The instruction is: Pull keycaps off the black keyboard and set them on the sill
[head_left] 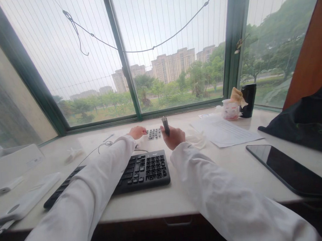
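A black keyboard [142, 172] lies in front of me, with bare key sockets in its number pad. Beyond it, loose keycaps [154, 133] stand in rows on the white desk. My left hand [137, 132] is at the left edge of these rows, its fingers drawn together at the tips; whatever they pinch is too small to tell. My right hand [175, 137] is closed around a dark cylindrical handle [165, 126] that points up and away, just right of the keycaps. Its lower part is hidden in the fist. My left sleeve covers the keyboard's middle.
Right of my hands lie a crumpled tissue [195, 138], printed paper [225, 131] and a dark tablet [284, 168]. A plastic cup [230, 109] and black canister [248, 100] stand by the window. On the left are a white power strip [30, 197], a white box [16, 162] and a thin cable [91, 152].
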Tool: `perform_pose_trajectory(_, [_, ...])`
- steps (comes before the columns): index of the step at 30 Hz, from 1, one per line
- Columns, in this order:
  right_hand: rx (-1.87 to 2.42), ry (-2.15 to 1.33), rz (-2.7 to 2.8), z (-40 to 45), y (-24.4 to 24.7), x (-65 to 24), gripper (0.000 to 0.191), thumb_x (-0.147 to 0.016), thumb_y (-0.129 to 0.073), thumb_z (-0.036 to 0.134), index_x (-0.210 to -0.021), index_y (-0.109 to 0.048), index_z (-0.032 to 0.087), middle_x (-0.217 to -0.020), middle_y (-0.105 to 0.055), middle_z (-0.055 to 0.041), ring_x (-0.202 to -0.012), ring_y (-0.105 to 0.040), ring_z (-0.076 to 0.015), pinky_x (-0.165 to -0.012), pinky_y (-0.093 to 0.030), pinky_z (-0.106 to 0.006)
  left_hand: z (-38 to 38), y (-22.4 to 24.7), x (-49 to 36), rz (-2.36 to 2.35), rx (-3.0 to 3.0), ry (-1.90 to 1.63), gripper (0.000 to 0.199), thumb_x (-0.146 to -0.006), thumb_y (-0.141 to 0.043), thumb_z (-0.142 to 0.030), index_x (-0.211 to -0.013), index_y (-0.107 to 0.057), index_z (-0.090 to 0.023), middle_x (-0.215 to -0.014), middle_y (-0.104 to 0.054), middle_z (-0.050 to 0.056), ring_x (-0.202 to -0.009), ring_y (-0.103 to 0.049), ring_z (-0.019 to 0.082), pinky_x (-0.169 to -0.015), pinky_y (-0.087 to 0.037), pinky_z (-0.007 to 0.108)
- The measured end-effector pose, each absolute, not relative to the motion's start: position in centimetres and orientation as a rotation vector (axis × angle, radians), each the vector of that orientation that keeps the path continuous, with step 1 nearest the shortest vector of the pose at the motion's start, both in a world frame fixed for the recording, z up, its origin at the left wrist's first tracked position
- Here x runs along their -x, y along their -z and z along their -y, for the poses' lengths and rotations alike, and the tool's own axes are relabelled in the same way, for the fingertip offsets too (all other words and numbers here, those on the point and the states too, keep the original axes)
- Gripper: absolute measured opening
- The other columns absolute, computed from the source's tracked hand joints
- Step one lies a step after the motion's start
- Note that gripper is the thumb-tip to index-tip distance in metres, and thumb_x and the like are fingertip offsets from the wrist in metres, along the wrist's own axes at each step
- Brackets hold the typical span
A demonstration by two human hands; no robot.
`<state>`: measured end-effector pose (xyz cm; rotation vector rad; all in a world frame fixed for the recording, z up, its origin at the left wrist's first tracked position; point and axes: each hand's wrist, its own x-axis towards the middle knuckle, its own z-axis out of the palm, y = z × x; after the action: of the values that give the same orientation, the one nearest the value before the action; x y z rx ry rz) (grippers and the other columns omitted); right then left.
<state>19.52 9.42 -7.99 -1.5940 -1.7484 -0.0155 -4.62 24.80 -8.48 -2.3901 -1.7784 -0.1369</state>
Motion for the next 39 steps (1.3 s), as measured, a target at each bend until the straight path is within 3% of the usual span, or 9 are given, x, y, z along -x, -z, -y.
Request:
perform_pose_trajectory(28, [1.648,-0.011,1.783,-8.2,6.8,-19.2,0.048,-0.097,-0.032,0.052,-0.103,-0.071,0.026,-0.085,-0.073,-0.0085,-0.081,-0.066,-0.0236,-0.072,-0.04,-0.031,-25.5,8.8,4.1,1.823,2.375,0.075,0.028,-0.084,-0.054,-0.039,-0.103,-0.073,-0.034,-0.111,-0.071,0.001,-0.096,-0.063,0.019,-0.085,-0.046,0.028])
perform_pose_trajectory(39, [1.638,0.007,1.763,-8.4,7.1,-19.2,0.053,-0.097,-0.028,0.056,-0.102,-0.072,0.026,-0.083,-0.072,-0.0097,-0.08,-0.066,-0.0253,-0.071,-0.041,-0.032,-22.2,6.1,4.4,1.759,2.339,0.24,0.025,-0.087,-0.052,-0.034,-0.095,-0.075,-0.03,-0.104,-0.073,0.0,-0.095,-0.064,0.02,-0.082,-0.046,0.027])
